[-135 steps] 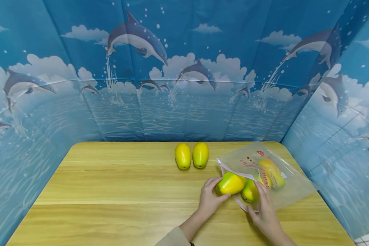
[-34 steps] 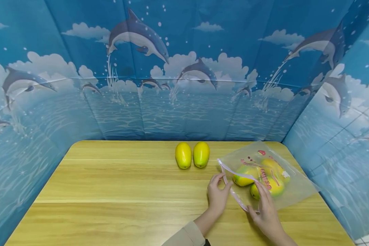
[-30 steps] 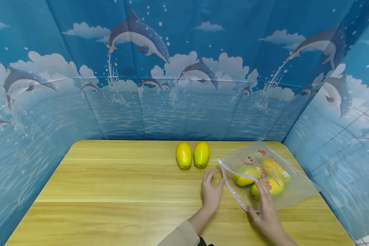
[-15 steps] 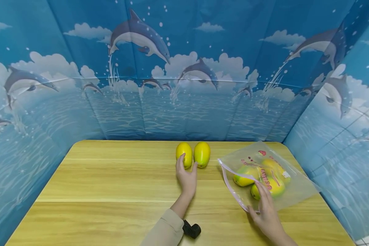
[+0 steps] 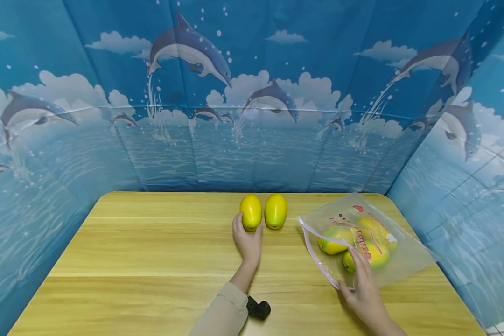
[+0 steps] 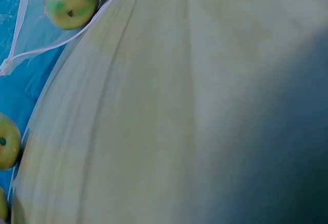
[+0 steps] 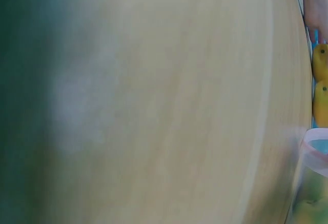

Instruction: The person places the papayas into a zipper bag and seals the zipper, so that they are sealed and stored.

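Observation:
Two yellow-green mangoes stand side by side near the back of the table. My left hand holds the near end of the left mango, fingers along its left side and thumb at its right. The right mango stands just beside it, untouched. A clear zip bag with pink print lies at the right, several mangoes inside it. My right hand grips the bag's mouth, fingers on the upper lip and thumb at the lower one. Neither wrist view shows its own hand's fingers clearly.
The wooden table ends at a blue dolphin curtain along the back and sides. A black device sits at my left wrist. The bag's far corner reaches the table's right edge.
My left hand has let go of a mango inside the bag, moved left and back from the bag's mouth, and closed on the left standing mango. The right hand has stayed put.

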`<state>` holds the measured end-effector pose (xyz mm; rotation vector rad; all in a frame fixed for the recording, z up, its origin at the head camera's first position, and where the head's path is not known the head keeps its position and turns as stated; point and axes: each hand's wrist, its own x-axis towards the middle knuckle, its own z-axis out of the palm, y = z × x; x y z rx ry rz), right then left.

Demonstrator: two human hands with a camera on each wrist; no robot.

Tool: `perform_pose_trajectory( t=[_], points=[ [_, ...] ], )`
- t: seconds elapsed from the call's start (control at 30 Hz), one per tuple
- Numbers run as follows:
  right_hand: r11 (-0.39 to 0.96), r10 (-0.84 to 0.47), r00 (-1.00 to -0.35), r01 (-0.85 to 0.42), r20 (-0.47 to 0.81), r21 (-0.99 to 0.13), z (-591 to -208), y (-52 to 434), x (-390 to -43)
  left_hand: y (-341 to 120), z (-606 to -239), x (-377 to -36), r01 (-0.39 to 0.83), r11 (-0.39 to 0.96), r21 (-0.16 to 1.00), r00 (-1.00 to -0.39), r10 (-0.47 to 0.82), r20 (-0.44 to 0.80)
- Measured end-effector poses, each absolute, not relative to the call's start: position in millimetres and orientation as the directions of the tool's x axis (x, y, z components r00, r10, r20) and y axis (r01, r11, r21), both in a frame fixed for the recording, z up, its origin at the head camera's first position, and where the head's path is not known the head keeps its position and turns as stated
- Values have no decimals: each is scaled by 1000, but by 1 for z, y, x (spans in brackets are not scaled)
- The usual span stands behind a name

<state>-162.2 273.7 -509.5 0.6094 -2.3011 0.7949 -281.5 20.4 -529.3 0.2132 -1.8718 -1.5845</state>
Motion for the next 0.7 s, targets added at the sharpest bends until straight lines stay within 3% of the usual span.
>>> perform_pose_trajectory(
  t=[0.47, 0.7],
  points=[
    [705, -214, -693, -598, 689, -381, -508, 273, -162, 17, -528, -287, 230, 224, 947, -793, -521, 316],
    [708, -214, -699, -593, 683, -385, -508, 274, -162, 15, -530, -288, 240, 191, 952, -775, -552, 306]
  ],
)
